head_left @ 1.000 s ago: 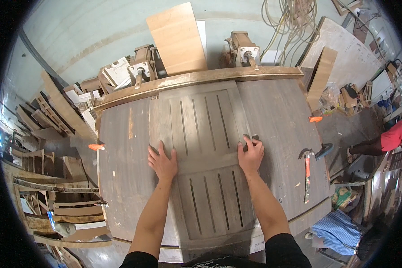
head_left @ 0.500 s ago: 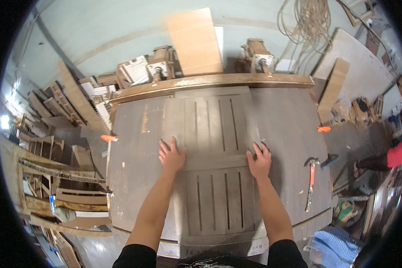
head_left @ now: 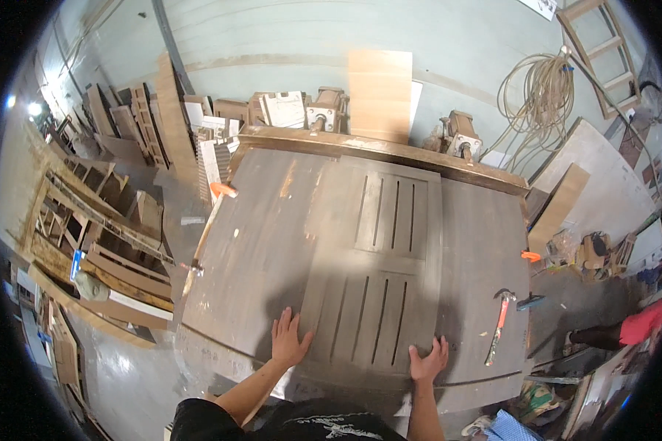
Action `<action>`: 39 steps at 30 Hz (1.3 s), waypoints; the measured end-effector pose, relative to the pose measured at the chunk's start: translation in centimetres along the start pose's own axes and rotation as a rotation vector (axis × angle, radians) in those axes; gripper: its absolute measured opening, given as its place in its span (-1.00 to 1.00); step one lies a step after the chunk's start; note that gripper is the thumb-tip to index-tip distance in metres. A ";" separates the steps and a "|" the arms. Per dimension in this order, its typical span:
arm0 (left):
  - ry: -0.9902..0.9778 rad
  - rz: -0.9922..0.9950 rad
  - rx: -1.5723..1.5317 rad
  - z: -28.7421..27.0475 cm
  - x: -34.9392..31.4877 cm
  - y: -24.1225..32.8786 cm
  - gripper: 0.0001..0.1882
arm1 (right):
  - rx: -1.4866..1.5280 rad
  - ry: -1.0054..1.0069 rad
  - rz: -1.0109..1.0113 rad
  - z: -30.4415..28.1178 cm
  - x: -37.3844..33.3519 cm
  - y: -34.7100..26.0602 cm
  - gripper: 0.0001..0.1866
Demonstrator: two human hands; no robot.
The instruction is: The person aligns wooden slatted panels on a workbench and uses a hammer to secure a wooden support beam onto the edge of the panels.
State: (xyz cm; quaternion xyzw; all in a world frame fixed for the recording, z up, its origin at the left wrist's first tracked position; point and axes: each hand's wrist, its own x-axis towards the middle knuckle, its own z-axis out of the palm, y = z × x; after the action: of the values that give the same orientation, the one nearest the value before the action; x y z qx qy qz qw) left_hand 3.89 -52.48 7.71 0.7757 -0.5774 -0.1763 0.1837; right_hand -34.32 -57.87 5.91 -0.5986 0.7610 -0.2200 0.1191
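A grey-brown wooden door panel point(head_left: 393, 266) with two sets of dark slots lies flat on a wide work table point(head_left: 250, 220). By the panel's near left edge, my left hand point(head_left: 290, 339) is open, fingers spread. My right hand point(head_left: 429, 360) is at the near right edge, its fingers apart and its thumb toward the panel. Neither hand is wrapped round anything. Whether the palms press on the panel or only rest beside it, I cannot tell.
Right of the panel lies a claw hammer point(head_left: 501, 323) with a red handle. A long wooden bar point(head_left: 390, 151) edges the table's far side, with clamp blocks point(head_left: 326, 110) behind it. Orange clamps point(head_left: 223, 189) sit at the sides. Wooden frames point(head_left: 110, 220) stand left; another person's leg point(head_left: 603, 338) shows right.
Both my hands have slid from the panel's middle toward its near end, closer to my body. The view has turned, so the table looks tilted. The hammer stays on the table.
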 end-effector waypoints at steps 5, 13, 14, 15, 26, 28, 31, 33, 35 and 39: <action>0.003 -0.208 -0.237 0.4 -1.4 -1.1 -0.40 | 0.126 0.001 0.021 0.3 0.4 -0.2 -0.21; -0.171 -0.030 -0.587 -1.1 -3.7 0.7 -0.40 | 0.800 -0.200 0.389 -8.7 -1.1 3.3 -0.42; -0.199 0.003 -0.583 -1.1 -4.0 0.9 -0.40 | 0.830 -0.109 0.539 -10.3 -2.6 3.5 -0.43; -0.238 -0.038 -0.573 -1.3 -4.6 1.2 -0.38 | 0.749 -0.191 0.554 -13.2 -4.3 1.5 -0.49; -0.656 0.336 -0.228 -1.6 -4.8 9.5 -0.30 | 0.982 -0.212 0.247 -30.7 -14.3 -8.1 -0.59; -0.759 0.344 -0.513 -5.8 -4.7 13.4 -0.32 | 0.934 -0.330 0.166 -31.7 -14.5 -10.7 -0.58; -0.841 0.292 -0.993 -15.5 -4.3 22.3 -0.30 | 0.922 -0.411 -0.439 -29.3 -12.9 -13.7 -0.42; -0.879 0.265 -1.020 -20.7 -3.1 26.0 -0.32 | 1.029 -0.578 -0.409 -28.4 -12.3 -17.0 -0.33; -0.780 0.382 -0.687 -24.5 -0.5 27.4 -0.31 | 0.943 -0.696 -0.523 -24.2 -10.8 -16.9 -0.25; -0.633 0.325 -0.342 -27.7 1.9 29.1 -0.20 | 0.793 -0.701 -0.511 -19.9 -7.9 -12.1 -0.18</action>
State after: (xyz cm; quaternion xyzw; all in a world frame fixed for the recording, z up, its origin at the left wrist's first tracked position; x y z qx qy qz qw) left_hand -6.29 -59.82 45.88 0.5395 -0.6832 -0.4691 0.1487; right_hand -30.75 -48.75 28.44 -0.7096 0.3675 -0.2987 0.5217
